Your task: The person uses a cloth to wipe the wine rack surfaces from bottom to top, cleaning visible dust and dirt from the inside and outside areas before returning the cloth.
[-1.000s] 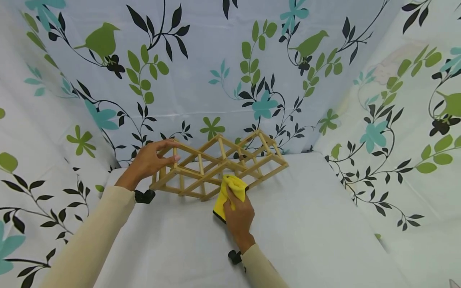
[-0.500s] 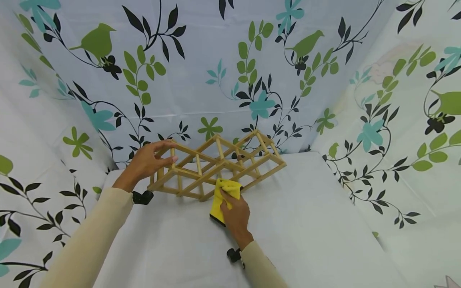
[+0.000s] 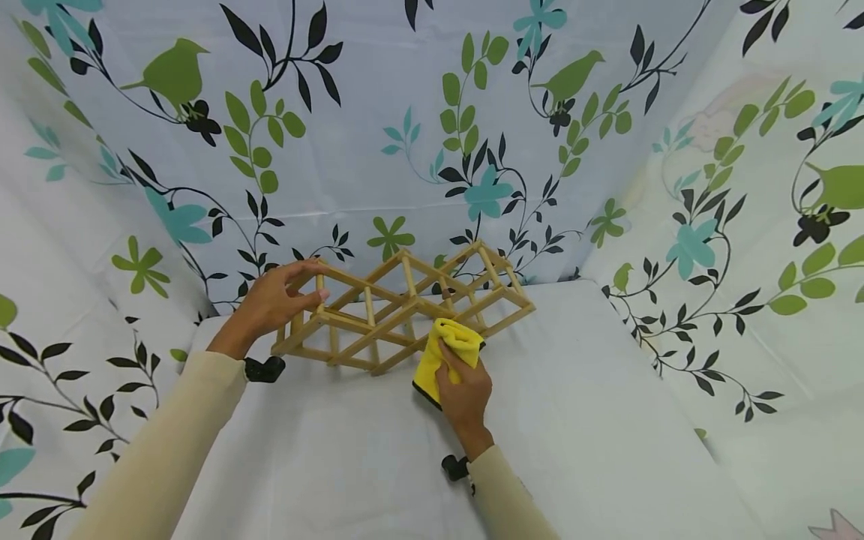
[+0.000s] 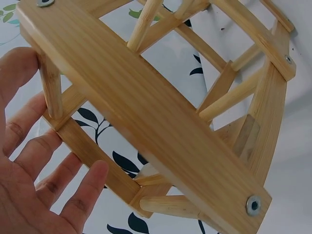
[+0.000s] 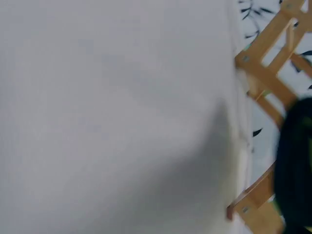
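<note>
A folding wooden lattice rack [image 3: 413, 304] of slats and round dowels stands stretched out on the white surface. My left hand [image 3: 277, 300] grips its left end, the thumb and fingers around an end dowel. Close up in the left wrist view, the fingers [image 4: 36, 156] reach behind a broad bolted slat [image 4: 141, 112]. My right hand [image 3: 466, 394] holds a folded yellow cloth [image 3: 459, 337] with a black edge against or just before the rack's lower front slats; contact is unclear. In the right wrist view, the cloth's dark edge [image 5: 297, 165] is blurred and the hand is hidden.
The white-covered table [image 3: 351, 450] spreads in front of the rack. A patterned fabric wall [image 3: 351, 165] rises right behind it, and similar fabric hangs on the left and right sides. Each wrist carries a small black device [image 3: 265, 369].
The right hand with the yellow cloth first moved a little left, then back right and slightly up along the rack's front. The left hand keeps its grip and the rack stays put.
</note>
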Demonstrator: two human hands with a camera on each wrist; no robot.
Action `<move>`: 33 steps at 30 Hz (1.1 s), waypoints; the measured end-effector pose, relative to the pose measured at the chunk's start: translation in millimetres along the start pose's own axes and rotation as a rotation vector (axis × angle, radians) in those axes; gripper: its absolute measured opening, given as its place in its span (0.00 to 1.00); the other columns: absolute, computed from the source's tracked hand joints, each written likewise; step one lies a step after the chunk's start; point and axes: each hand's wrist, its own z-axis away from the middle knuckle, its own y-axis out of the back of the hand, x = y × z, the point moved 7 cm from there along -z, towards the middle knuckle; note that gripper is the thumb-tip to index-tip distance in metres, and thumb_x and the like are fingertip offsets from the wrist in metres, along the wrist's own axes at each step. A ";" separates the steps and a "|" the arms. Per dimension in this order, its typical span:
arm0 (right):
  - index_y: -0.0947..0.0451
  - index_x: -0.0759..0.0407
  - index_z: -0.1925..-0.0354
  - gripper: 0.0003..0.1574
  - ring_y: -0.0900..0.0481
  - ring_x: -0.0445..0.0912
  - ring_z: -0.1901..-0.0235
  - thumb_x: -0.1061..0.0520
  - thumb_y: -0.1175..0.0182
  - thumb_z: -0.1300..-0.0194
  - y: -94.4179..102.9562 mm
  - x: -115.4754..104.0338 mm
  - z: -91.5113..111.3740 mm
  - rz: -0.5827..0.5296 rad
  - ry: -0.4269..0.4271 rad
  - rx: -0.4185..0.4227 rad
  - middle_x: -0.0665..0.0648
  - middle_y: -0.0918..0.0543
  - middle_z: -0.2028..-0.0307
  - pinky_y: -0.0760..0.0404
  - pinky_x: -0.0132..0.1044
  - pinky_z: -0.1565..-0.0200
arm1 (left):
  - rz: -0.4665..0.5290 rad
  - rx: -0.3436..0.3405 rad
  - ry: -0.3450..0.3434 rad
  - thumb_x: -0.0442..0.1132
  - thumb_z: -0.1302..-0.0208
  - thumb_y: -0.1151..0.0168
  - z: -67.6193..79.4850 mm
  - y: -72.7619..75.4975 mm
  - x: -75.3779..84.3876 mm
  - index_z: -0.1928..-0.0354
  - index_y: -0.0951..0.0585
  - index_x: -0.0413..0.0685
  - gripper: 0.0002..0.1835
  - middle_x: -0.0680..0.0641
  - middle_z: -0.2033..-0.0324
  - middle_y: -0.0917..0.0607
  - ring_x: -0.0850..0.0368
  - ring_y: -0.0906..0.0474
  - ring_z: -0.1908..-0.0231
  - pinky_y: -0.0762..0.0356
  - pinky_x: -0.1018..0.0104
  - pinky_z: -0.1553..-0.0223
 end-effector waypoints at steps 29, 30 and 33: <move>0.19 0.35 0.32 0.30 0.20 0.44 0.67 0.56 0.32 0.28 -13.9 38.1 1.2 0.191 -0.299 -0.480 0.59 0.13 0.37 0.20 0.37 0.69 | 0.001 0.012 -0.001 0.59 0.25 0.35 0.7 0.1 0.6 0.25 0.26 0.60 0.31 0.49 0.16 0.40 0.29 0.33 0.24 0.37 0.25 0.27; 0.19 0.33 0.33 0.30 0.22 0.44 0.70 0.56 0.31 0.29 -8.7 40.6 1.5 0.242 -0.295 -0.486 0.59 0.12 0.40 0.22 0.36 0.72 | 0.005 0.009 -0.001 0.59 0.25 0.35 0.6 -0.3 0.6 0.25 0.26 0.60 0.31 0.49 0.16 0.40 0.29 0.33 0.24 0.37 0.25 0.27; 0.15 0.36 0.37 0.30 0.21 0.43 0.70 0.59 0.29 0.34 16.8 40.4 -3.0 0.287 -0.204 -0.414 0.60 0.10 0.44 0.20 0.37 0.72 | 0.003 0.004 0.000 0.59 0.25 0.35 1.0 -1.3 1.1 0.24 0.27 0.61 0.32 0.49 0.16 0.41 0.29 0.33 0.24 0.38 0.25 0.27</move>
